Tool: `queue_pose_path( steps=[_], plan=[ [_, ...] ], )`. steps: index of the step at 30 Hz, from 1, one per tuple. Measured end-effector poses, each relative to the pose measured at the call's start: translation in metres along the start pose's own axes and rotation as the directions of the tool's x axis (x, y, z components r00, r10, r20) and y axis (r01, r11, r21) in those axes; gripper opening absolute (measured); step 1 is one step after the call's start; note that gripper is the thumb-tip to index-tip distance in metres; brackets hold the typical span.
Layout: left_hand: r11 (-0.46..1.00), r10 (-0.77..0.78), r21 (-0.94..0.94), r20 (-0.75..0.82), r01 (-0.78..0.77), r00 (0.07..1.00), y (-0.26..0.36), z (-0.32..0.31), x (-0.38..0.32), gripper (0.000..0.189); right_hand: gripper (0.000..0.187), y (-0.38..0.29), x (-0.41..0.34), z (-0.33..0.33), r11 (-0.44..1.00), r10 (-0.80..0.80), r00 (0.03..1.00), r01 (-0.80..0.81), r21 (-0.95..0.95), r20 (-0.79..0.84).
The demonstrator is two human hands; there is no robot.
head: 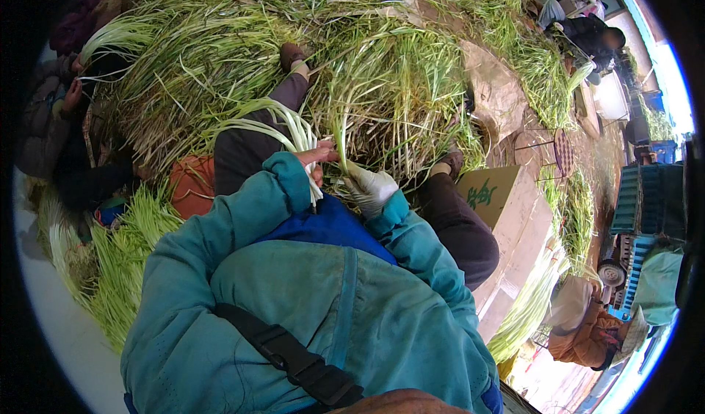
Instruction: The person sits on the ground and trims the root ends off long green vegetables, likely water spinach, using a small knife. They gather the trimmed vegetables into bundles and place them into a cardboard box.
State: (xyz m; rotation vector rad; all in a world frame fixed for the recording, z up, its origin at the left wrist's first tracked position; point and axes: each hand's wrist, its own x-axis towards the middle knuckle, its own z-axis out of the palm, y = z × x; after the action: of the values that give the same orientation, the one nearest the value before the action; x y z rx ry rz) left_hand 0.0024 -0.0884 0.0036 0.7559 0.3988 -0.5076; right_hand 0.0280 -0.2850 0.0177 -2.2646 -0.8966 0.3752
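Observation:
My left hand (318,161), bare, holds a small bunch of long pale-green leafy stalks (297,127), their white ends pointing down over my blue apron. The leaves droop to the left across my thigh. Close by on the right, my right hand (370,187) wears a whitish glove and grips the lower end of a green stalk bundle (342,116) that rises to the heap. The fingertips of my left hand are beside this bundle; whether they touch it I cannot tell. A large heap of leafy stalks (396,94) lies in front of me, between and beyond my legs.
A cardboard box (512,210) stands beside my right leg, with pale stalks (529,298) behind it. An orange-red object (193,185) is by my left thigh, near more stalks (132,249). A person's hands (72,92) are at far left. Others are at right, near a stool (563,152) and a blue truck (639,271).

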Motion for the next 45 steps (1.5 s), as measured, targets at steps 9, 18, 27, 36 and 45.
queue_pose_path(
  steps=[9, 18, 27, 36, 45],
  plan=[
    [0.965, -0.200, 0.115, -0.255, 0.235, 0.946, -0.013, -0.007, 0.012, 0.020, 0.037, -0.018, 0.006, -0.002, 0.919, -0.067, 0.979, 0.137, -0.370, 0.195],
    [0.975, -0.193, 0.080, -0.175, 0.209, 0.965, -0.009, -0.004, 0.004, 0.013, 0.026, -0.005, 0.015, 0.005, 0.724, 0.271, 0.958, -0.137, 0.676, -0.095],
    [0.915, -0.222, 0.301, -0.182, 0.269, 0.958, -0.014, -0.014, 0.007, 0.021, 0.017, -0.010, 0.043, 0.020, 0.619, 0.339, 0.937, -0.157, 0.769, -0.081],
    [0.978, -0.129, 0.123, -0.286, 0.170, 0.949, -0.015, -0.033, 0.016, 0.017, 0.003, -0.026, -0.001, -0.103, 0.380, 0.461, 0.786, 0.244, 0.892, -0.412],
    [0.955, -0.106, 0.230, -0.318, 0.185, 0.942, -0.002, -0.072, 0.022, 0.033, 0.023, -0.025, -0.055, -0.197, 0.213, 0.296, 0.684, 0.633, 0.745, -0.666]
  ],
)
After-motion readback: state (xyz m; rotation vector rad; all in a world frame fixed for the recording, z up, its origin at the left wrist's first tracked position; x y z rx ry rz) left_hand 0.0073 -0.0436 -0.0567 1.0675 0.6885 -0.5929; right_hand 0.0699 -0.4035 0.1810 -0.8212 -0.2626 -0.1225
